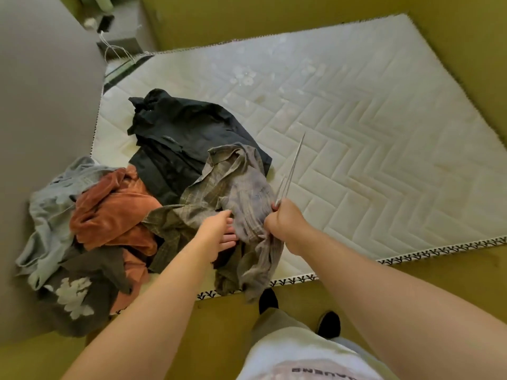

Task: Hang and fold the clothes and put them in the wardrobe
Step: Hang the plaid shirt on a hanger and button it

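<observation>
Your right hand (285, 218) is a closed fist, lower centre of frame, gripping the wire hanger (292, 165). The hanger sticks up and away from the fist, seen nearly edge-on. Your left hand (219, 229) is just left of it, fingers straight and spread, pushed into the folds of the plaid shirt (233, 182).

Biggest first:
- Bare quilted mattress (370, 133) fills the centre and right. All the clothes sit on its left part.
- Black jacket (186, 133), rumpled, centre-left, partly under the plaid shirt.
- Plaid shirt, unbuttoned and crumpled, lies between your hands. Its collar points to the upper part of the frame and its hem spills over the mattress's near edge. Some of its cloth looks bunched against your right fist; can't tell if that fist pinches it too.
- Grey-blue garment (49, 204), far left, in a heap.
- Rust velvet garment (115, 209), on top of that heap, touching the plaid shirt.
- Dark brown top with pale print (82, 286), lower left, hanging off the mattress corner.

Progress, my read: early. Nothing here is folded and nothing is on a hanger. The plaid shirt is the item in hand, and the hanger isn't inside it yet. At least five garments are left. No wardrobe is in view, so nothing shows as put away.
</observation>
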Demonstrator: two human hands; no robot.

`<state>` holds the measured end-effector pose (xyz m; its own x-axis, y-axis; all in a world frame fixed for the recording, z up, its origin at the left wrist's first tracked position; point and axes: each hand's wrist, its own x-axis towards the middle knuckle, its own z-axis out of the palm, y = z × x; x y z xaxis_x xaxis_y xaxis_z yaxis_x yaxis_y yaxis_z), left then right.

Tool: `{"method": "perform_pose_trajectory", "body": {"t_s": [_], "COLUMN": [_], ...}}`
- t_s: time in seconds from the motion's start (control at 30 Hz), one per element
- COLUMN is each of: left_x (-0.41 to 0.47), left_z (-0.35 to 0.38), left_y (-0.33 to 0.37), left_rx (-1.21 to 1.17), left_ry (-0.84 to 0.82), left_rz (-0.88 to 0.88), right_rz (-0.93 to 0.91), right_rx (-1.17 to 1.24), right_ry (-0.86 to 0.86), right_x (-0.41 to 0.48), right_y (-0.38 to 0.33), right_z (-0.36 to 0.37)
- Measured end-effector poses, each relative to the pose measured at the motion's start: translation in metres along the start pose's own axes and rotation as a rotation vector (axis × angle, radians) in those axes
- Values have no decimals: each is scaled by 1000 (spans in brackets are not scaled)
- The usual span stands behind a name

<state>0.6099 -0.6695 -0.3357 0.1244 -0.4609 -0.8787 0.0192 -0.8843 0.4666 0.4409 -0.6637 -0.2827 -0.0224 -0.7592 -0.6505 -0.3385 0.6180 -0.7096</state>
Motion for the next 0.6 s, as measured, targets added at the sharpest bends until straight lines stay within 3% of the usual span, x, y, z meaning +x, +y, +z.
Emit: {"method": "perform_pose_trajectory", "body": {"t_s": [0.07,0.17,0.23,0.47,0.6], "left_x": [5,4,-2,-53,-101], "left_z": [20,51,71,115,115], "left_y": [-3,-6,-8,11,27], "left_rx": [-68,-336,-417,-255,-134], "left_ry": [48,-173,-216,-177,-247], "left_rz": [-25,-80,-70,116,310], "right_rz": [-60,-141,-150,-116,-65], "right_rx": [-77,-174,-166,-210,134], "right_ry": [-26,-40,-44,86,125], "right_x": [-18,-40,-52,-78,-83], "right_y": [3,7,12,33,25], "right_z": [-20,-52,-74,-134,-153]}}
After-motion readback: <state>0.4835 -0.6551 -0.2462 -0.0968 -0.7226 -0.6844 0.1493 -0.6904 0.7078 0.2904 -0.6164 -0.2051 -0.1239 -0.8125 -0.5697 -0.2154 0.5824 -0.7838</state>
